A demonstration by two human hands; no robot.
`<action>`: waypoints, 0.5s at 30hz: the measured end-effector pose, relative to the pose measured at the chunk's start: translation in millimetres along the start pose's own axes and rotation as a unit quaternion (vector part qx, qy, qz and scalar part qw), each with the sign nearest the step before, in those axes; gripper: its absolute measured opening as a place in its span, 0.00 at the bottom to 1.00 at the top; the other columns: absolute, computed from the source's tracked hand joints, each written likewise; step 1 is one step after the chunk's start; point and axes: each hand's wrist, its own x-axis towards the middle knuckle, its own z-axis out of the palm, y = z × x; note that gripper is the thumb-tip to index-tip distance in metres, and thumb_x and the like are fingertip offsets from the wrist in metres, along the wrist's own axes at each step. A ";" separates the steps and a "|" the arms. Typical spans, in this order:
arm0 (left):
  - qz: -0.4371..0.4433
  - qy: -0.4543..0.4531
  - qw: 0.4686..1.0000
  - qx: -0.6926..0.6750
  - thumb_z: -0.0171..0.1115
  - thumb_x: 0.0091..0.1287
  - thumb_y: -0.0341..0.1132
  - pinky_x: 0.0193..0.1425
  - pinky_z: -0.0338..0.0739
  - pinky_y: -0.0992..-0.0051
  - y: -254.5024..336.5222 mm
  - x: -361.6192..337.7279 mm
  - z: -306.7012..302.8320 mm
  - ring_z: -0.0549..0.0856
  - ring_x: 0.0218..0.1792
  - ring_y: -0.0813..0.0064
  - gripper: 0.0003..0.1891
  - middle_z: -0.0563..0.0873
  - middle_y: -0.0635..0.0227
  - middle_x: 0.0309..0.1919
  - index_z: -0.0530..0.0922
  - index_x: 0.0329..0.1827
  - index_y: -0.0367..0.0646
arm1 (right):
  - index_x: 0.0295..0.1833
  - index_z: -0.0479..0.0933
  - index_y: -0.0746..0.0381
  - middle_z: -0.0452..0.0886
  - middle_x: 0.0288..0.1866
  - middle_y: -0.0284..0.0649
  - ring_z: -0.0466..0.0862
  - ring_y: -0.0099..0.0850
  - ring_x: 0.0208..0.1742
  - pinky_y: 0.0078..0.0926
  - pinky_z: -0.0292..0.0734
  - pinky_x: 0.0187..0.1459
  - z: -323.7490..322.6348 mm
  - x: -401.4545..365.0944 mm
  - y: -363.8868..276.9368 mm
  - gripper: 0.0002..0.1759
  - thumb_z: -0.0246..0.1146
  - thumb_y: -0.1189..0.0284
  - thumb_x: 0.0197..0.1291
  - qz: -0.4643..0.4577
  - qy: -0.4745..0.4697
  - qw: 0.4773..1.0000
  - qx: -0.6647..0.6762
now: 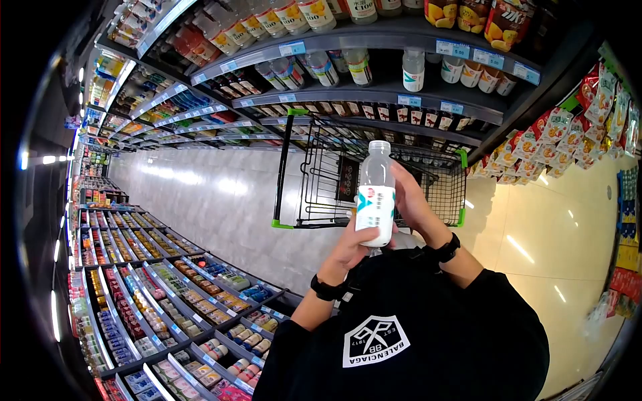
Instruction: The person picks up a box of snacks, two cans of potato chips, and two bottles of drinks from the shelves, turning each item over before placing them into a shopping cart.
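Observation:
A clear plastic bottle [376, 200] with a white label, green marks and a whitish cap is held upright in front of my chest. My left hand [354, 244] grips its lower part, thumb across the front of the label. Along the bottle's right side lies my right hand [412, 200], its fingers raised towards the shoulder and partly hidden behind the bottle. Beyond both hands stands a black wire shopping cart [314, 170] with green corners. A similar white-labelled bottle [413, 72] is on the shelf ahead.
Drink shelves [374, 40] with price tags rise in front. Snack bags [555, 134] hang at the right. A long rack of bottles and cartons [180, 294] runs along the left. Grey tiled floor [221, 180] stretches between the shelves on the left.

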 end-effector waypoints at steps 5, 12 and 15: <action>-0.004 -0.223 0.949 -0.225 0.69 0.52 0.54 0.41 0.85 0.60 -1.9 10.4 -2.3 0.87 0.39 0.59 0.42 0.83 0.51 0.44 0.69 0.67 0.36 | 0.69 0.68 0.65 0.79 0.64 0.53 0.83 0.40 0.59 0.39 0.80 0.60 7.0 -4.8 5.1 0.31 0.53 0.53 0.72 0.153 -0.222 0.931 0.247; 0.033 0.013 0.998 0.048 0.75 0.55 0.39 0.48 0.85 0.68 -4.0 10.9 -4.6 0.87 0.46 0.66 0.35 0.85 0.59 0.49 0.71 0.64 0.37 | 0.68 0.60 0.59 0.78 0.49 0.41 0.81 0.24 0.46 0.22 0.79 0.44 27.1 -2.9 -2.2 0.36 0.73 0.67 0.61 -0.032 -0.005 0.996 -0.085; 0.071 0.105 0.964 0.234 0.78 0.52 0.25 0.53 0.83 0.72 -2.1 12.9 -0.8 0.86 0.49 0.76 0.34 0.85 0.66 0.49 0.72 0.63 0.38 | 0.69 0.60 0.59 0.78 0.51 0.42 0.81 0.25 0.48 0.23 0.79 0.46 26.1 -1.5 5.8 0.38 0.75 0.68 0.59 -0.087 0.004 0.981 -0.173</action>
